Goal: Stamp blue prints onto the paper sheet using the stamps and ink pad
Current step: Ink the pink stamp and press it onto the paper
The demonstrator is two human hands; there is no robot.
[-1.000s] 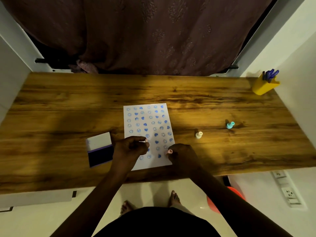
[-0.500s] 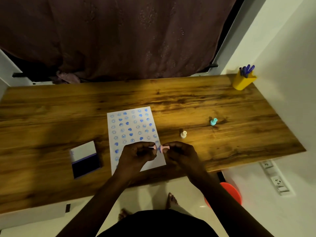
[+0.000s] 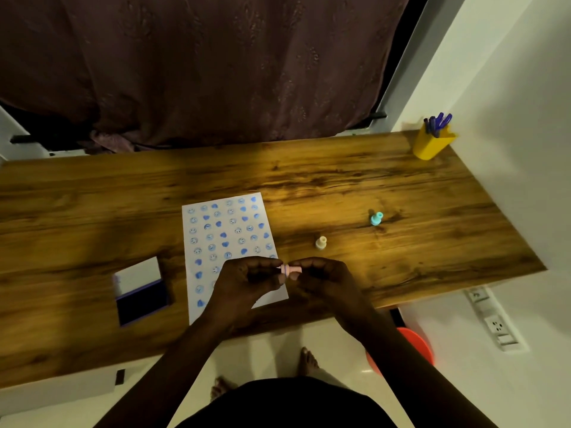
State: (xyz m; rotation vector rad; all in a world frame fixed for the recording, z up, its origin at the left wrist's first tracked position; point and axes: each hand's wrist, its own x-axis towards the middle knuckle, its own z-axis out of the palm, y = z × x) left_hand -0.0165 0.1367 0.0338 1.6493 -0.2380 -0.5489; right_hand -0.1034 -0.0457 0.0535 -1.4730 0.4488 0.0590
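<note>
Wooden desk carrying a paper sheet near its front edge, covered in blue heart and smiley prints. Left hand and right hand meet over the sheet's front right corner, both pinching 1 pink stamp held sideways between their fingertips. Open ink pad lies left of the sheet. Cream stamp and teal stamp stand to the right; a yellow pen holder occupies the far right corner.
</note>
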